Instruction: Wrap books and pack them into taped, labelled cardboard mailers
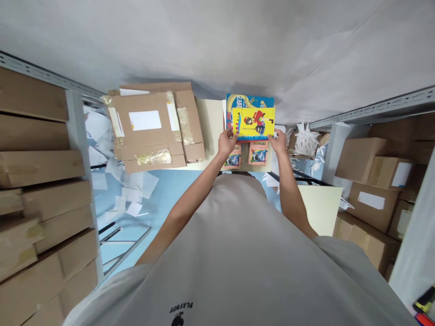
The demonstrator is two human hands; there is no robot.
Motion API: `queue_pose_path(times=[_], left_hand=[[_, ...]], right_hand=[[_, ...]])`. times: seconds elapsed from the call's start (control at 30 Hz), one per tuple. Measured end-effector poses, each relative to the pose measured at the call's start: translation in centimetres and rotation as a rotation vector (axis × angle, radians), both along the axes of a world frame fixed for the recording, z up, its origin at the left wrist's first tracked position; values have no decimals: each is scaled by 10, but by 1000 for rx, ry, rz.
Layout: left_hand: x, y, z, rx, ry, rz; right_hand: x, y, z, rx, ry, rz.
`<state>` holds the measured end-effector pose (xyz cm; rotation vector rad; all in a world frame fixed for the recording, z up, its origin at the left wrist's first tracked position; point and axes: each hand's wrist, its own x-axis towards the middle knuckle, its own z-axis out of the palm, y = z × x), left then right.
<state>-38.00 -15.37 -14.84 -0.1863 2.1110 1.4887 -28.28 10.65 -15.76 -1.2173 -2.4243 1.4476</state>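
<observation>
Near the worktop's (210, 120) right edge, I had the fingers of the left hand (226, 144) and right hand (279, 141) gripping a yellow book (253, 121), over a larger blue book (251, 101). Pink books (257, 155) lay by the near edge, taped cardboard (146, 140) toward the left end.

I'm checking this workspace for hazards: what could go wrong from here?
The two pink-covered books lie near the table's near edge, close to the wrists; a nudge might knock one off. The left hand and right hand hold the yellow book, which overlaps the blue book in view, so that one could get dragged along. Loose white papers litter the floor; stepping there might mean slipping.
</observation>
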Motion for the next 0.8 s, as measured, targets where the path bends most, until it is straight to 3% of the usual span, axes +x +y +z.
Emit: queue_pose_path(times=[0.07,0.2,0.3,0.4,0.5,0.6,0.8], left_hand=[[18,-13,4,-6,-106,47],[51,-48,8,23,-186,-1],[68,-70,4,-61,-233,-36],[76,-81,-2,-138,-268,-79],[70,-80,-8,-173,-181,-96],[40,-65,-12,-198,46,-71],[-28,-13,-16,-35,274,-211]], right_hand=[[26,-15,3,-47,5,-40],[82,-50,8,-146,10,-102],[111,-75,10,-204,-24,-80],[121,-89,11,-126,-90,-22],[110,-81,9,35,-125,45],[76,-51,3,130,-52,52],[-18,8,-17,123,5,60]])
